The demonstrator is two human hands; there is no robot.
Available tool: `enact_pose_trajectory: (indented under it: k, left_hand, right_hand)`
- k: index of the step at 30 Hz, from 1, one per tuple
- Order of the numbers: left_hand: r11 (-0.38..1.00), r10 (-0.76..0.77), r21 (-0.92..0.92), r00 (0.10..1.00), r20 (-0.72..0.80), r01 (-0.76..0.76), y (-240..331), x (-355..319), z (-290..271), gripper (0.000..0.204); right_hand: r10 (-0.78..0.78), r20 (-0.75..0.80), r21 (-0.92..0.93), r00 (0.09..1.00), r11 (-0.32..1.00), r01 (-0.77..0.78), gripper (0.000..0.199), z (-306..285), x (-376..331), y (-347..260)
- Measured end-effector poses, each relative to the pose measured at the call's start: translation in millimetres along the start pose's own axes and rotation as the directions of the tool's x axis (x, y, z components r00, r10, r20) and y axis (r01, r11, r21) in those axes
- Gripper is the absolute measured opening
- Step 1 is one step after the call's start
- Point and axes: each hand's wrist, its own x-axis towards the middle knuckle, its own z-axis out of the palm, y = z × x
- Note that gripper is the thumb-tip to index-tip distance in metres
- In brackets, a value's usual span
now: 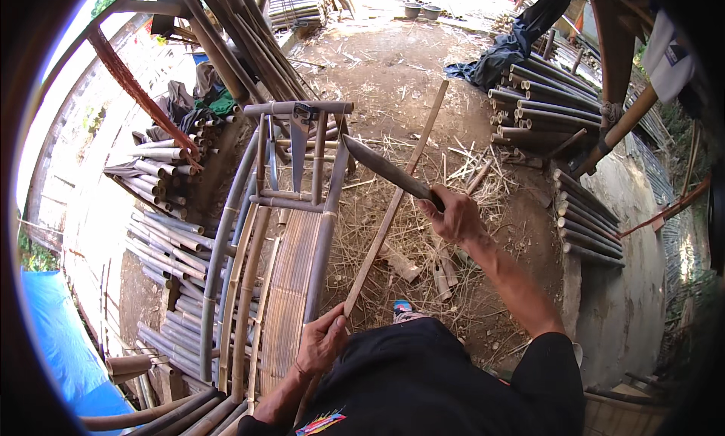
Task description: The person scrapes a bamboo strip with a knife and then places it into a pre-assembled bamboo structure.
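Earthen ground (423, 51) fills the work area. The bamboo bench frame (293, 262) stands on the person's left, its slatted surface running away from the body to a raised end with a top crossbar. A stack of bamboo poles (162, 243) lies beyond the bench on the left; a second stack, the right-hand pole pile (555, 107), lies at the far right with a dark sheet (495, 55) draped at its far end. A spread of shavings (377, 209) covers the ground ahead of the feet.

The long bamboo strip (374, 247) is located to the right of the bench, slanting away from the body and rightward. The machete (381, 166) crosses above it in view, tip toward the bench — contact between blade and strip cannot be determined. A handsaw (298, 153) hangs blade-down at the bench's raised end.

Right hand (455, 217): fingers clamped around the machete's grip. Left hand (323, 340): fingers closed on the strip's near end, thumb uppermost.
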Motion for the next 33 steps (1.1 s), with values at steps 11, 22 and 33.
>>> enact_pose_trajectory:
  k: [11, 22, 33]
  left_hand:
    - [0.998, -0.008, 0.069, 1.000, 0.011, 0.008, -6.4, -5.8, -2.9, 0.042]
    - [0.999, -0.054, 0.005, 0.996, 0.069, 0.054, -27.3, -37.7, -22.5, 0.041]
    - [0.967, -0.022, -0.256, 0.999, -0.028, 0.015, 28.9, 72.6, -4.4, 0.046]
  right_hand:
    - [0.395, 0.033, 0.115, 0.918, 0.911, -0.396, 0.064, 6.2, 4.7, 35.7]
    - [0.375, -0.127, -0.107, 0.918, 0.915, -0.388, 0.073, -30.8, 46.3, 109.8]
    - [0.004, 0.009, 0.151, 1.000, 0.988, -0.006, 0.050, 36.8, -4.3, -41.1]
